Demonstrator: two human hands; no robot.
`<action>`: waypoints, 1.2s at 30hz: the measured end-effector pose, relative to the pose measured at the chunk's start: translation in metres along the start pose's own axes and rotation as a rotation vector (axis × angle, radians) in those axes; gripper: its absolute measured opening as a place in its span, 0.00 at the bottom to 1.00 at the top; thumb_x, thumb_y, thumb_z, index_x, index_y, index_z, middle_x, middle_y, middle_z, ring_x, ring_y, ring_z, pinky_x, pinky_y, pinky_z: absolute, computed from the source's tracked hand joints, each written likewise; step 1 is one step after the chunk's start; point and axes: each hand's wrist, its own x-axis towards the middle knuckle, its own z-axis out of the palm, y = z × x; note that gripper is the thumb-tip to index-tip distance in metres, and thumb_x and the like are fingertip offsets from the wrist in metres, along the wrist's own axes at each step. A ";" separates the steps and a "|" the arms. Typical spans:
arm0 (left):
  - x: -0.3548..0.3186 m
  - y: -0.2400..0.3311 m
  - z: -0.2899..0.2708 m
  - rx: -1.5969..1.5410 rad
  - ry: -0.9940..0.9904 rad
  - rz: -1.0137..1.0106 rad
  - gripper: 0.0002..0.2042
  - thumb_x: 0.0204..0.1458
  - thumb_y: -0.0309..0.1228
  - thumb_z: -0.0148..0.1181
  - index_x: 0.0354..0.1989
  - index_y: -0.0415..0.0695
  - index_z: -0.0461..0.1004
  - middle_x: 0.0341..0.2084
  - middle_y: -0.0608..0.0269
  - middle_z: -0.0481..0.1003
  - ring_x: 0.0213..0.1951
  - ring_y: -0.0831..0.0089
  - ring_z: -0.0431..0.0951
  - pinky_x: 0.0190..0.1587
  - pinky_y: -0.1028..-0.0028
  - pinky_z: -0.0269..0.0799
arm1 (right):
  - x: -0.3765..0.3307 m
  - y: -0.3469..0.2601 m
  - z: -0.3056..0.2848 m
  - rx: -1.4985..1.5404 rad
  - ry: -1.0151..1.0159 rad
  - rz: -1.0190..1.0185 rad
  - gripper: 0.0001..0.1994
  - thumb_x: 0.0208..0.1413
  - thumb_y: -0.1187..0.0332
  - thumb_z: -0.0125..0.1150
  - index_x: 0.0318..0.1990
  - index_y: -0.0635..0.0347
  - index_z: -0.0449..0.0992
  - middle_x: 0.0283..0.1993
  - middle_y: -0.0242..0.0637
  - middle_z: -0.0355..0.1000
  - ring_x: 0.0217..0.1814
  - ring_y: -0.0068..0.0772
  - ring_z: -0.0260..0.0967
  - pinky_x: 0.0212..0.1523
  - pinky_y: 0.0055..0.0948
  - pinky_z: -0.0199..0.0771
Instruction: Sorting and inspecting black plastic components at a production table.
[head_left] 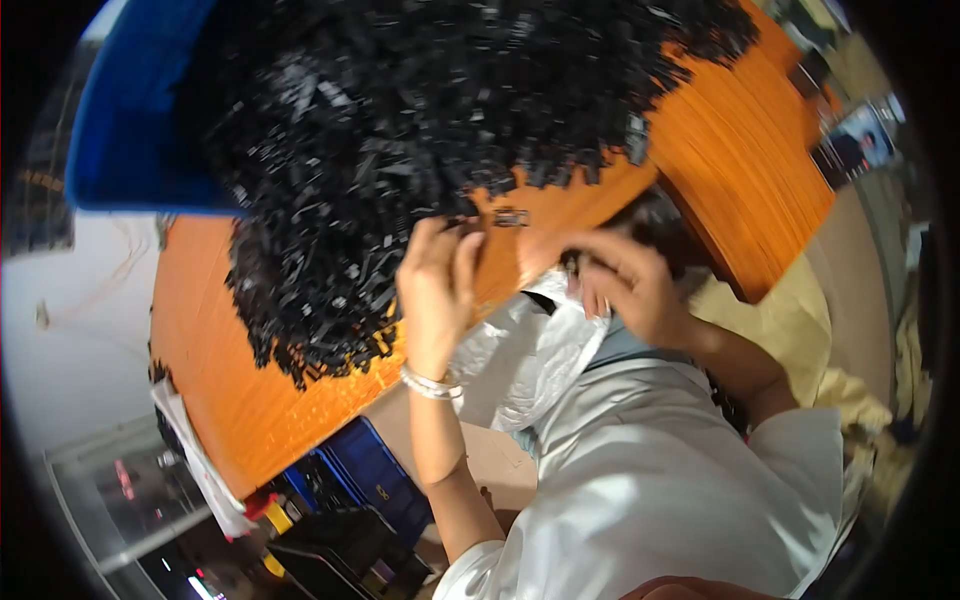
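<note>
- Black plastic pieces lay heaped across the orange surface — a loose mound of small parts spilling toward its near edge, right where both hands worked.
- Nearest the camera, the forearms rose from the lower edge; the right one came out of a pale grey sleeve, and a thin bracelet sat on the left wrist.
- A crinkled white plastic bag hung between the forearms, just below the surface's edge, so placed that pieces drawn off the edge could drop into it.
- Left hand stood at the rim of the heap, its fingers half curled and touching the nearest pieces; whether they gripped any I could not tell.
- Right hand was bent over the bag's mouth, fingers curled inward — what they held, if anything, was hidden.
- One small flat piece lay apart on the surface between the hands.
- Lower left, dark blue crates stood under the surface.
- Farthest, a blue bin rested at the heap's back-left side.
</note>
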 end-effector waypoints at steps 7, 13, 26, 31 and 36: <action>-0.010 -0.007 0.015 -0.327 0.103 -0.269 0.13 0.38 0.19 0.64 0.31 0.39 0.66 0.24 0.68 0.66 0.20 0.86 0.61 0.22 0.86 0.58 | -0.129 0.094 -0.087 -0.360 0.186 0.466 0.12 0.53 0.73 0.48 0.45 0.59 0.70 0.20 0.33 0.67 0.20 0.20 0.62 0.22 0.22 0.64; -0.004 -0.003 0.013 -0.485 0.106 -0.261 0.20 0.39 0.17 0.63 0.43 0.38 0.65 0.29 0.70 0.67 0.24 0.87 0.62 0.30 0.89 0.58 | -0.169 0.194 -0.152 -0.571 0.500 0.345 0.09 0.53 0.73 0.47 0.41 0.63 0.71 0.26 0.38 0.70 0.28 0.28 0.67 0.30 0.27 0.67; 0.006 0.012 0.025 -0.441 0.054 -0.258 0.16 0.46 0.21 0.57 0.45 0.37 0.66 0.25 0.67 0.71 0.17 0.88 0.61 0.16 0.88 0.55 | -0.273 0.369 -0.279 -0.691 0.559 0.482 0.12 0.56 0.64 0.46 0.41 0.60 0.70 0.37 0.30 0.69 0.37 0.22 0.64 0.33 0.24 0.65; 0.001 0.020 0.033 -0.399 0.032 -0.228 0.16 0.46 0.21 0.57 0.45 0.38 0.67 0.25 0.67 0.71 0.16 0.88 0.61 0.15 0.88 0.55 | -0.401 0.294 -0.301 -1.254 -0.184 1.356 0.14 0.53 0.68 0.44 0.46 0.60 0.68 0.36 0.43 0.73 0.37 0.47 0.70 0.36 0.37 0.69; 0.000 0.026 0.038 -0.430 0.031 -0.235 0.16 0.46 0.21 0.57 0.45 0.38 0.67 0.25 0.67 0.71 0.15 0.88 0.61 0.14 0.87 0.55 | -0.287 0.217 -0.240 -1.148 0.829 0.717 0.10 0.53 0.70 0.44 0.40 0.62 0.70 0.34 0.53 0.70 0.36 0.53 0.68 0.34 0.39 0.69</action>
